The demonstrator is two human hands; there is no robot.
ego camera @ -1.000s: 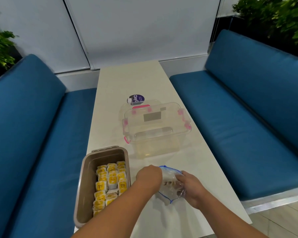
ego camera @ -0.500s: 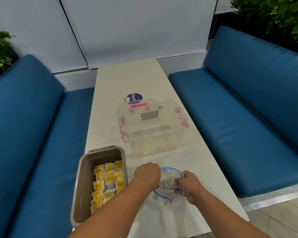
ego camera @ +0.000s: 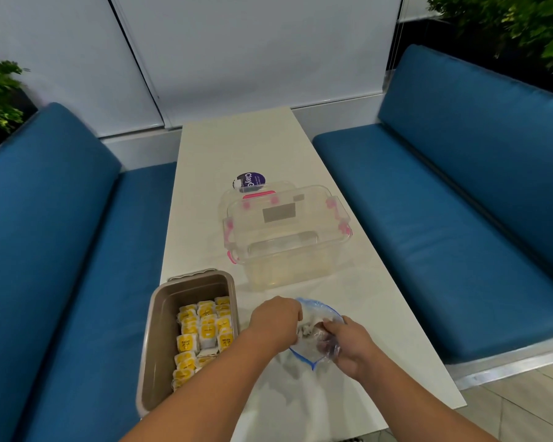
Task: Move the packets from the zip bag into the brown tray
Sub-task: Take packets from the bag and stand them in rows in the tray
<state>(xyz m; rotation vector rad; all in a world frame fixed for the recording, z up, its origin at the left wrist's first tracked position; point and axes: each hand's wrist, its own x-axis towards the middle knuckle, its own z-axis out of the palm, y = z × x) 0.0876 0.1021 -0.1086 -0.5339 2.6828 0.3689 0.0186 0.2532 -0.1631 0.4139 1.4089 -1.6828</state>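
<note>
From my end the job looks well advanced. The brown tray (ego camera: 159,317) sits at the near left of the surface (ego camera: 237,148) and already holds rows of yellow-and-white packets (ego camera: 205,330), which fill its right side and leave a bare strip along the left wall. The zip bag (ego camera: 317,312) lies just right of the tray, mouth open and turned up, and both hands are on it. The right hand (ego camera: 353,350) has its fingers curled round bunched plastic at the bag's near side, holding it steady. The left hand (ego camera: 276,323) is knuckles-up at the mouth with its fingers tucked inside and hidden. I cannot tell whether they have pinched a packet or only the rim. Through the plastic I make out a little pale material, too blurred to count, so I judge that few packets, if any, are left in the bag. What remains is to draw those out, carry them the short way left and set them in the tray. A clear box (ego camera: 284,237) with pink clips stands farther back, apart from the work.
</note>
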